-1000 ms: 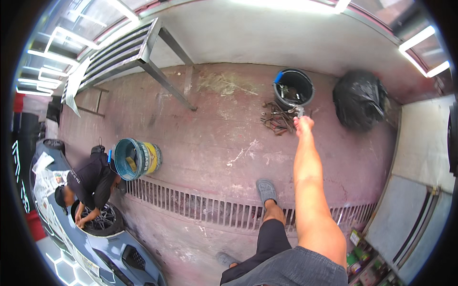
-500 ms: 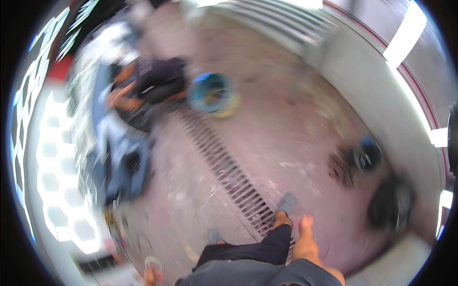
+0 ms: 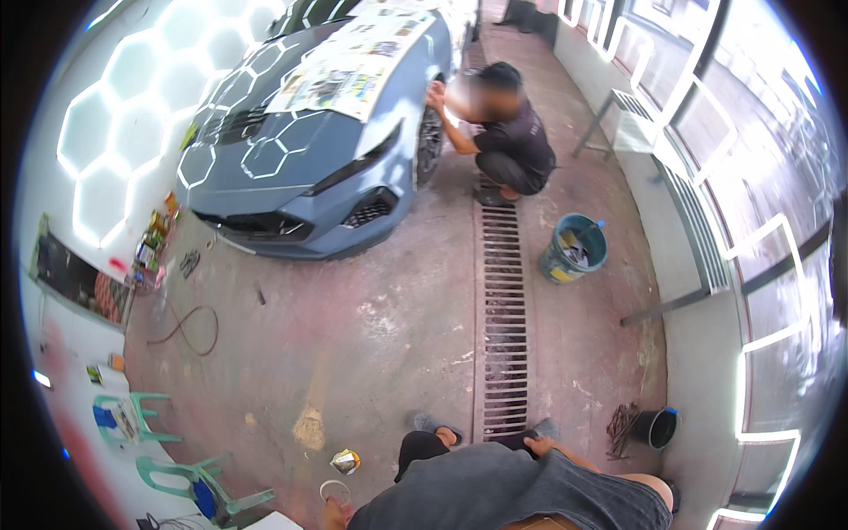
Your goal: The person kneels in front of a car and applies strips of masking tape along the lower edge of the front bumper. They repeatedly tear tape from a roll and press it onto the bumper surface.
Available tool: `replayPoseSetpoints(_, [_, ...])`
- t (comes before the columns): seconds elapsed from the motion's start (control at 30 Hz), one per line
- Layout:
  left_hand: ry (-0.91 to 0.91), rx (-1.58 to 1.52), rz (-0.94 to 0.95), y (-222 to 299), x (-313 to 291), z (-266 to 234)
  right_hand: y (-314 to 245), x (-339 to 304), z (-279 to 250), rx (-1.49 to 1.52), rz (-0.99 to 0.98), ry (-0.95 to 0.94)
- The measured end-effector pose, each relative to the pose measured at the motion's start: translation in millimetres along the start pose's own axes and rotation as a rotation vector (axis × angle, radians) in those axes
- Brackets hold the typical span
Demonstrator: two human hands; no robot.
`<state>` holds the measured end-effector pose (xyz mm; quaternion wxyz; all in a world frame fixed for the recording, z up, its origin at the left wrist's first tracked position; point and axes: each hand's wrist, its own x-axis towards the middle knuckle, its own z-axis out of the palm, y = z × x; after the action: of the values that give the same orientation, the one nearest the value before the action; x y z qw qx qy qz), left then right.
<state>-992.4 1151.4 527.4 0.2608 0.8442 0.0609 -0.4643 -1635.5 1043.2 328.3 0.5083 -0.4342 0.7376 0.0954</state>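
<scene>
My left hand, low in the view, grips a thin pale ring that looks like a roll of tape. Close by on the floor sits a small white and yellow packet or tub. My right hand hangs by my dark shorts near the floor grate, its fingers loosely apart and nothing visible in them. Ahead on the left stands a grey-blue car, with newspaper sheets over part of its hood. Beside its front wheel a co-worker squats, both hands raised at the wheel arch.
A drain grate runs along the floor. Right of it stands a teal bucket with things inside; a black bucket is near the right wall. Green plastic chairs, a red hose and cans line the left. A metal bench stands right.
My view has swung left and steadied, so the whole car front now shows. The co-worker's arms are now up at the wheel arch. My left hand still holds the ring; my right hand has lowered.
</scene>
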Motion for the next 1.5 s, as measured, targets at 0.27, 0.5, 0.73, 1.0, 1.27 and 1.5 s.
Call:
replayPoseSetpoints(0.27, [0.005,-0.222,0.264,122,85,-55,-332,38,-93,0.336,0.206,-0.015])
replayPoseSetpoints(0.5, [0.257,-0.344,0.387,238,173,-160,-470,124,-36,-0.588,0.097,-0.256])
replayPoseSetpoints(0.73, [0.323,-0.556,0.104,340,218,-256,-805,282,64,-0.681,-0.606,0.079])
replayPoseSetpoints(1.0, [0.306,-0.894,-0.265,414,334,-303,-1335,155,218,0.13,-0.849,-0.194])
replayPoseSetpoints(1.27, [0.354,-0.797,-0.228,557,534,-514,-1386,236,344,-0.598,-0.697,-0.113])
replayPoseSetpoints(1.5, [0.52,-0.715,0.087,750,657,-726,-1505,175,477,-0.223,-0.049,-0.346])
